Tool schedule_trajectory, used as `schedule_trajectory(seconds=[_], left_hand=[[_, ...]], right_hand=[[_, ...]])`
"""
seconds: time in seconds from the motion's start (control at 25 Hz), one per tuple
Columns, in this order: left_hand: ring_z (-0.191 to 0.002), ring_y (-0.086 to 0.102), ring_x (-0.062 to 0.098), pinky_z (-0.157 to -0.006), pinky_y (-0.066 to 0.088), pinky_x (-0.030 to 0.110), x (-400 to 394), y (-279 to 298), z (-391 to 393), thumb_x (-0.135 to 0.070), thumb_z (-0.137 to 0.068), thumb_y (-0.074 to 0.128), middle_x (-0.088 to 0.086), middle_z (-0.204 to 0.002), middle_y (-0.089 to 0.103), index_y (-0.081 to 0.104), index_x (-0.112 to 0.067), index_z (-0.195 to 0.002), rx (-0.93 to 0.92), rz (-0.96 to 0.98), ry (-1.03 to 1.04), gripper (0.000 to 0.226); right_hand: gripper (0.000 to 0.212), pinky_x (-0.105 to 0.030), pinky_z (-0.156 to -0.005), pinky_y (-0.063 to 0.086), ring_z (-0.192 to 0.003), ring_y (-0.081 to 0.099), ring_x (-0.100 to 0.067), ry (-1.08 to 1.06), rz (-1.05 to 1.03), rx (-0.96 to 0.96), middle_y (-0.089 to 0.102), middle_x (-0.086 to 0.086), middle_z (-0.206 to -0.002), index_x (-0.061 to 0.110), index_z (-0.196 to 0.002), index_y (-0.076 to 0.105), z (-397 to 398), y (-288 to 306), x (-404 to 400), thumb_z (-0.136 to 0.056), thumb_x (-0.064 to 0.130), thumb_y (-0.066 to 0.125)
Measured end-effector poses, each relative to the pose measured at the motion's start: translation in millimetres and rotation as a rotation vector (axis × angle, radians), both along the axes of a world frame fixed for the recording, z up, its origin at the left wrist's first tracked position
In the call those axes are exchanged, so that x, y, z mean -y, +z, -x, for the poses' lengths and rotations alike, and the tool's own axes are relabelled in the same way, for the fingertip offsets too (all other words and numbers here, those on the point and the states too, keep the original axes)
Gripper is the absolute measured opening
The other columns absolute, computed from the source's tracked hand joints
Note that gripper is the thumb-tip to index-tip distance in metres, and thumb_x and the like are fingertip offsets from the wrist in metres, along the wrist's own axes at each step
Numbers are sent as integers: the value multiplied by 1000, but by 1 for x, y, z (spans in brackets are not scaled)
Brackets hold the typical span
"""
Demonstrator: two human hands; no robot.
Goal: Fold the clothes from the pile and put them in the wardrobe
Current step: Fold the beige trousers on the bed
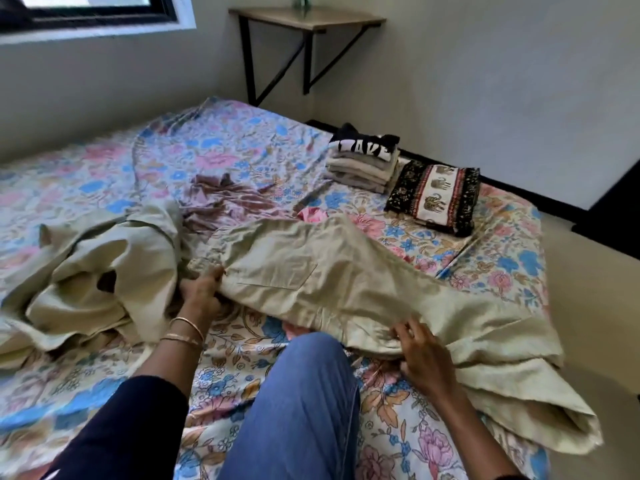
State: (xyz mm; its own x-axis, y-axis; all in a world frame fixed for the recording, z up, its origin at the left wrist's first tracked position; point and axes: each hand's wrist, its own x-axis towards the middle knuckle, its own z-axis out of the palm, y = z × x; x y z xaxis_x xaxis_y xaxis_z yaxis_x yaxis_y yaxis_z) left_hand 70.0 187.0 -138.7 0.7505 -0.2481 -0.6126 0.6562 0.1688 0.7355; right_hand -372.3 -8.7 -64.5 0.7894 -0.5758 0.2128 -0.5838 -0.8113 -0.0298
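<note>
Where trousers [311, 271] bunch (fingertips hidden).

Beige trousers [329, 271], floral bedsheet [104, 174]

**One partly readable print**

You can see white block letters on the black garment [360, 147] topping the folded stack [362, 169] on the bed [242, 140]; they look like "AKE", the rest folded away. Nothing else is legible.
</note>
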Motion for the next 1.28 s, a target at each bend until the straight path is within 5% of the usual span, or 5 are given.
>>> schedule_trajectory(seconds=[0.44, 0.68, 0.8, 0.96, 1.28], left_hand=[[-144, -5, 44, -119, 3, 50, 57, 149, 156, -20, -86, 57, 28, -155, -13, -7, -13, -153, 535, -806, -140, 93], [-107, 63, 20, -91, 49, 29, 131, 163, 311, -18, -88, 68, 9, -125, 63, 58, -13, -129, 1150, -315, -1142, 43], [-115, 57, 23, -93, 45, 29, 162, 137, 383, -32, -87, 68, 9, -131, 58, 52, -14, -135, 1372, -314, -1421, 55], [-130, 33, 39, -110, 32, 52, 184, 91, 437, -48, -71, 78, 20, -141, 31, 18, -15, -149, 1480, -680, -1493, 104], [-98, 58, 26, -83, 49, 35, 194, 91, 426, -11, -82, 67, 10, -113, 60, 52, -14, -128, 1436, -353, -1141, 48]], right_hand=[[46, -39, -64, 51, -85, 59, -36, -287, -6, -70, 62, -23, -105, 4, -115, 59, -19, -3, -43, -72, 1, 74], [32, -28, -87, 54, -103, 65, -17, -111, -922, 337, 69, -2, -109, 19, -112, 69, 45, 55, -4, -82, 12, 76], [35, -31, -85, 47, -108, 61, -25, -616, -508, 661, 68, -5, -112, 19, -113, 68, 117, 65, 18, -80, 12, 78], [100, -49, -99, 37, -129, 37, -34, -892, -595, 59, 40, -8, -143, 35, -149, 26, 185, 46, 49, -69, 28, 87], [37, -39, -73, 40, -92, 50, -28, -582, 544, 653, 63, -12, -101, 12, -103, 69, 185, 85, 74, -82, -11, 50]])
